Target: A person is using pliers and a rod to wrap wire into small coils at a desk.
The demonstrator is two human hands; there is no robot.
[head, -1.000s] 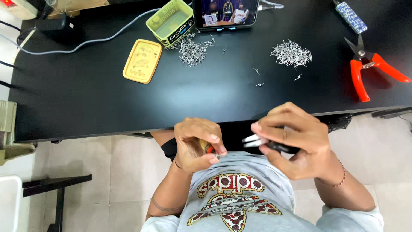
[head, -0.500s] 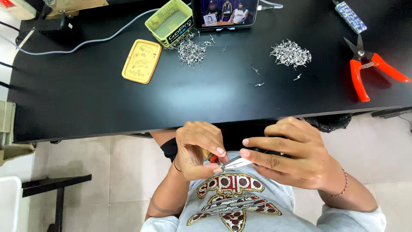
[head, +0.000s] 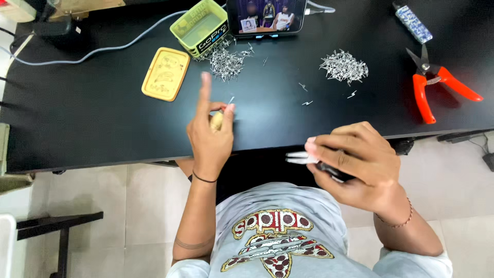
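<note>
left hand (head: 210, 138) over counter (head: 77, 118) front edge, pinched a small metal pin (head: 231, 100), index raised | right hand (head: 355, 167) clamped on pliers (head: 309, 159) at 5 o'clock | green tin (head: 201, 27) at 12 looked empty, lid (head: 165, 73) beside, pin pile (head: 226, 63) touching tin | second pile (head: 343, 66), cutters (head: 435, 85) at 2

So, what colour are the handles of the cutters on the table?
Orange-red handles, clearest in the head view.
</note>
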